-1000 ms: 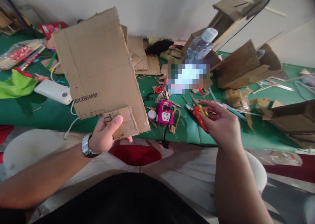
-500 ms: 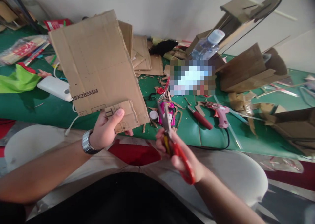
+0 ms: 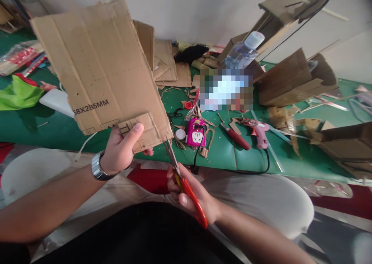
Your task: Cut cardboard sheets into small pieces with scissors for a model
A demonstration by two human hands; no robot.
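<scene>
My left hand [image 3: 122,148] grips a large cardboard sheet [image 3: 99,66] by its lower edge, thumb in front. Under the same thumb lies a small cardboard piece [image 3: 148,130], held flat against the sheet. In my right hand [image 3: 192,194] is a pair of scissors [image 3: 188,190] with red and yellow handles. Their blades point up and left, and the tips meet the sheet's lower right corner, just right of the small piece. The fingers of my left hand behind the cardboard are mostly hidden.
On the green table [image 3: 215,155] are a magenta power socket [image 3: 195,133], a red-handled knife [image 3: 238,139], a pink glue gun [image 3: 261,134] and cardboard scraps. A water bottle [image 3: 241,53] stands behind. Cardboard constructions [image 3: 281,78] fill the right side; a white power bank-like object [image 3: 56,101] lies left.
My right hand has come from the table's right side with the scissors, down and left to the cardboard's lower corner. The cardboard sheet has shifted slightly left and tilted.
</scene>
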